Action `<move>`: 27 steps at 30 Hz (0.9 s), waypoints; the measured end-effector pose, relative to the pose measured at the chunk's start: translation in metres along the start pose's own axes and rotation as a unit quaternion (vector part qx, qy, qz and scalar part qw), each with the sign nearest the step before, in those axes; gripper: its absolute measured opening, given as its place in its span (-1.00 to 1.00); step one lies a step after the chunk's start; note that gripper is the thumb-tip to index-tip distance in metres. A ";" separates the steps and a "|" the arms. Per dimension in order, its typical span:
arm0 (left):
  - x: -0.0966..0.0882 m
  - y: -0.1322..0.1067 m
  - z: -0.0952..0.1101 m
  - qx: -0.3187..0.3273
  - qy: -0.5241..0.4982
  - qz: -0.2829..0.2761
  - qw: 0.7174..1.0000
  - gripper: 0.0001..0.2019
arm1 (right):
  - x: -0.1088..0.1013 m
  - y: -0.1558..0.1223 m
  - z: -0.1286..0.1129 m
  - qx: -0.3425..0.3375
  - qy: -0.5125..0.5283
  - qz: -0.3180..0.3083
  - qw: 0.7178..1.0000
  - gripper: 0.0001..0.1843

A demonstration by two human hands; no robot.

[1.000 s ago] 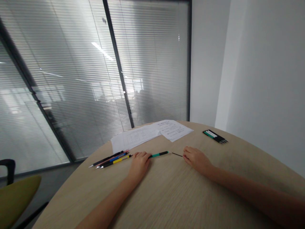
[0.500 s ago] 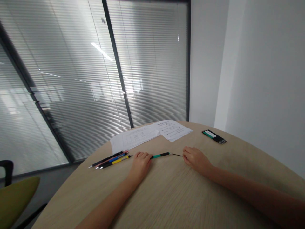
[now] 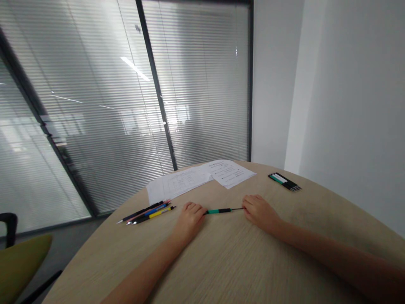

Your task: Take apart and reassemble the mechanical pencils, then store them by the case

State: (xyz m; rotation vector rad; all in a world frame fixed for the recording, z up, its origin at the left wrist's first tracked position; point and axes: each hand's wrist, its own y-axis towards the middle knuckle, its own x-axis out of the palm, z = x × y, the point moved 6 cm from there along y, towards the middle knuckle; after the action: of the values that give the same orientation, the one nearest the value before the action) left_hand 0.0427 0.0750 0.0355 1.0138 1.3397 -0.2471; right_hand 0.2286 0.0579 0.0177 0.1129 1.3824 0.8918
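Note:
My left hand (image 3: pixel 190 220) is closed around one end of a green and black mechanical pencil or pen (image 3: pixel 218 211), which points right, low over the table. In my right hand (image 3: pixel 258 212) a thin black rod (image 3: pixel 237 209) is pinched and points left; it may be a lead or a refill. The rod's far end meets the black end of the barrel in line with it. How deep it sits inside, I cannot tell. The fingertips of both hands are partly hidden.
Left of my left hand lie several pens or pencils, among them a yellow and black one (image 3: pixel 157 213) and a blue one (image 3: pixel 157 207). Printed sheets (image 3: pixel 232 174) lie at the back. Slim black, green and white items (image 3: pixel 284 181) lie side by side at right. A green chair (image 3: pixel 25 264) stands at left.
My left hand and the green and black barrel have moved slightly right and toward me. The small gap between barrel and rod has closed. My right hand has hardly moved.

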 end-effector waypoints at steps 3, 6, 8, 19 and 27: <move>0.000 -0.001 0.003 0.019 -0.006 0.000 1.000 -0.77 | -0.003 0.000 -0.004 -0.019 0.019 0.022 0.999 -0.86; 0.001 -0.002 0.006 0.047 -0.012 0.005 0.999 -0.77 | -0.008 0.000 -0.009 -0.050 0.036 0.050 0.997 -0.84; 0.001 -0.002 0.008 0.060 -0.020 0.014 0.998 -0.77 | -0.013 -0.001 -0.011 -0.064 0.049 0.062 0.995 -0.83; -0.004 -0.002 -0.004 -0.026 -0.054 0.063 0.996 -0.78 | -0.012 -0.005 0.016 0.123 0.058 0.135 0.982 -0.58; -0.007 -0.007 -0.018 -0.132 -0.140 0.103 0.976 -0.78 | 0.013 -0.016 0.066 0.280 0.126 0.155 0.939 -0.55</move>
State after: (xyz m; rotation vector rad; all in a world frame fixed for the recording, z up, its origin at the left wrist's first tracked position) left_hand 0.0235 0.0813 0.0408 0.8495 0.9739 -0.0500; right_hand 0.2931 0.0827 0.0141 0.6874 1.8668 0.7601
